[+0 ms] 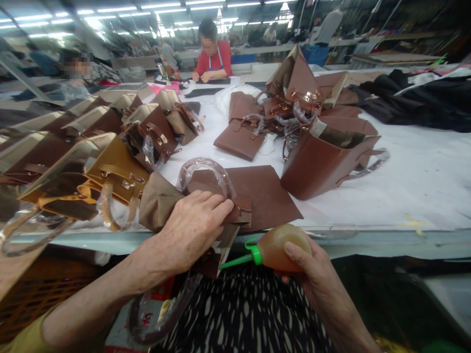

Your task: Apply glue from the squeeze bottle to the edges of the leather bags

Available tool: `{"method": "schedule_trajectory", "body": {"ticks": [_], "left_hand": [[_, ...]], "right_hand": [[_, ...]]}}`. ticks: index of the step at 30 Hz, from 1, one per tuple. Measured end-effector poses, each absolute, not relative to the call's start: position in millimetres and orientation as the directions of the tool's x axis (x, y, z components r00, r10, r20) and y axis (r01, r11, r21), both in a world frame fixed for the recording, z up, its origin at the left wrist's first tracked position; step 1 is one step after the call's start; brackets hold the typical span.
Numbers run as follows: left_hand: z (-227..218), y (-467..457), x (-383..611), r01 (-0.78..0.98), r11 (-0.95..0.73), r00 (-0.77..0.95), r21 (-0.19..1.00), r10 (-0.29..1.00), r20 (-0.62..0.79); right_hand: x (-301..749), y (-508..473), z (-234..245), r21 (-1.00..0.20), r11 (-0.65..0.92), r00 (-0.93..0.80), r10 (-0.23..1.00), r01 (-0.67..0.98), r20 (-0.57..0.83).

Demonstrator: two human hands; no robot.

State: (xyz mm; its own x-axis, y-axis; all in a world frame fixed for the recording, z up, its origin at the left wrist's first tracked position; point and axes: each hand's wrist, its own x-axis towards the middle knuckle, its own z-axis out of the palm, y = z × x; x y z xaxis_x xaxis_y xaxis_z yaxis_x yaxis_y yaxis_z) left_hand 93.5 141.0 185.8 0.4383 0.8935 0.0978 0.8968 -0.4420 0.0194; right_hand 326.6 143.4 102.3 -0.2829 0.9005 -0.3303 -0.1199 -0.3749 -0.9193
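My left hand [196, 228] is closed on a brown handbag [253, 189] lying on the table's front edge. One plastic-wrapped handle [206, 164] arches up behind my fingers, and another [162, 326] hangs below the edge. The bag's beige-brown lining [158, 201] bulges out on the left. In my right hand [316, 269] is a squeeze bottle [285, 247] of amber liquid, tilted sideways. Its green nozzle [237, 262] points left, with the tip at the bag's open edge under my left hand. Whether liquid is coming out cannot be made out.
Rows of brown bags [88, 122] and a mustard bag [117, 166] stand on the left. More brown bags [327, 157] sit at the right and back. Black fabric [415, 100] lies far right. A person in red [215, 59] works across the white table [405, 181]. An orange crate [47, 294] is below left.
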Motion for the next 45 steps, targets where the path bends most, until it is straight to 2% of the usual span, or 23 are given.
{"method": "schedule_trajectory", "body": {"ticks": [17,30,45], "left_hand": [[189,141,94,0.908,-0.416,0.410,0.040,0.905,0.113],[187,142,92,0.904,-0.428,0.421,0.015,0.894,0.153],[189,138,90,0.897,-0.441,0.431,0.026,0.887,0.166]], "right_hand": [[319,127,94,-0.810,-0.479,-0.140,0.877,-0.340,-0.459],[317,116,92,-0.774,-0.539,-0.185,0.842,-0.332,-0.507],[322,118,89,-0.802,-0.507,-0.166,0.861,-0.314,-0.480]]}}
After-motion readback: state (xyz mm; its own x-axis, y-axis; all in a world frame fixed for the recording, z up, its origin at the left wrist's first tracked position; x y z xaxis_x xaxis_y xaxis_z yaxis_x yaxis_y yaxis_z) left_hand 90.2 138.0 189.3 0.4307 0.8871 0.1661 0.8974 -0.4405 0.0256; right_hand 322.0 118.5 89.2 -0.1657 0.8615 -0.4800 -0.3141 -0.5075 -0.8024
